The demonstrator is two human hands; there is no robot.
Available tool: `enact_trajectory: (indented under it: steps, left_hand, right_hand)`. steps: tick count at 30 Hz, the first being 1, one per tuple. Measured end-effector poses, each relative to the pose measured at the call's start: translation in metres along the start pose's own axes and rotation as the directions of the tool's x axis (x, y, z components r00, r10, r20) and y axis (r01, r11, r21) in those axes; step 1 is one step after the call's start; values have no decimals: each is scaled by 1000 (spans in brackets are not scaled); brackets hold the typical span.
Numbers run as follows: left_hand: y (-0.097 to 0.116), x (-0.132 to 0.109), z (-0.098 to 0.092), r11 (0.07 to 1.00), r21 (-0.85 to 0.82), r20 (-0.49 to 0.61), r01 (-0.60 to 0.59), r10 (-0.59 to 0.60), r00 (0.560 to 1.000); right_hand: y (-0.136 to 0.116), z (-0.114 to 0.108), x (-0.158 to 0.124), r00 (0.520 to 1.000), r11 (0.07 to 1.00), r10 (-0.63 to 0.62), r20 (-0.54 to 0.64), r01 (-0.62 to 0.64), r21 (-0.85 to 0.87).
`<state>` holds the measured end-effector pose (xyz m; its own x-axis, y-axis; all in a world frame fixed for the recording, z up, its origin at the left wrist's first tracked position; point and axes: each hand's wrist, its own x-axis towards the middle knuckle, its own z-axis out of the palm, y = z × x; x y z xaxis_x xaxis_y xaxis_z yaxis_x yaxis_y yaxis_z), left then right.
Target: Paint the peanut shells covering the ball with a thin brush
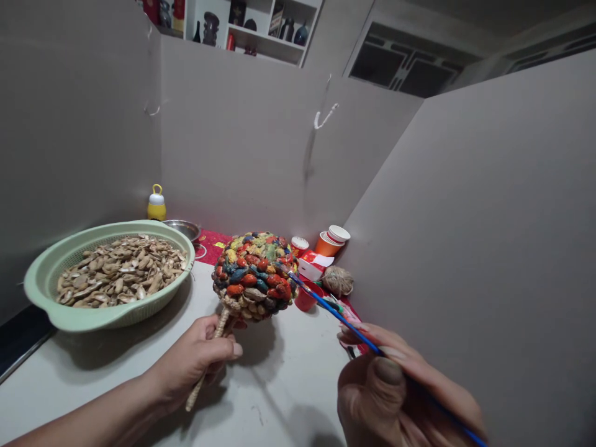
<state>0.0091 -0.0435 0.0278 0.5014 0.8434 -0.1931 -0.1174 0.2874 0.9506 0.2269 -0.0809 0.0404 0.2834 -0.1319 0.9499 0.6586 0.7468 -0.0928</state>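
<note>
A round ornament (254, 276) covered in peanut shells painted red, blue and yellow stands on a cord-wrapped stick. My left hand (212, 351) is closed around that stick below the round head. Some shells near its underside look unpainted. Between the fingers of my right hand (400, 385) is a blue paintbrush (344, 320), its bristle end touching or very near the ornament's right side. A green colander (112, 320) heaped with peanut shells (123, 270) sits to the left of my left hand.
Behind the ornament are stacked paper cups (330, 242), a red cup (308, 298), a ball of twine (338, 281) and a red-and-white box (314, 266). A metal bowl (184, 228) and a yellow bottle (157, 205) stand beyond the colander. Grey panels (251, 136) enclose the white table (274, 385).
</note>
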Motion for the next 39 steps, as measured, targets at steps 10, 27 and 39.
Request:
enact_trajectory:
  steps: [10, 27, 39]
  left_hand:
    - [-4, 1, -1, 1000, -17, 25, 12, -11, 1000]
    - [-3, 1, -1, 1000, -22, 31, -5, 6, 1000]
    - [-1, -1, -1, 1000, -13, -70, -4, 4, 998]
  right_hand:
    - [-1, 6, 2, 990, 994, 109, -95, -108, 11]
    - [5, 5, 11, 966, 992, 117, -232, -124, -14]
    - [59, -9, 13, 871, 853, 385, -304, -462, -243]
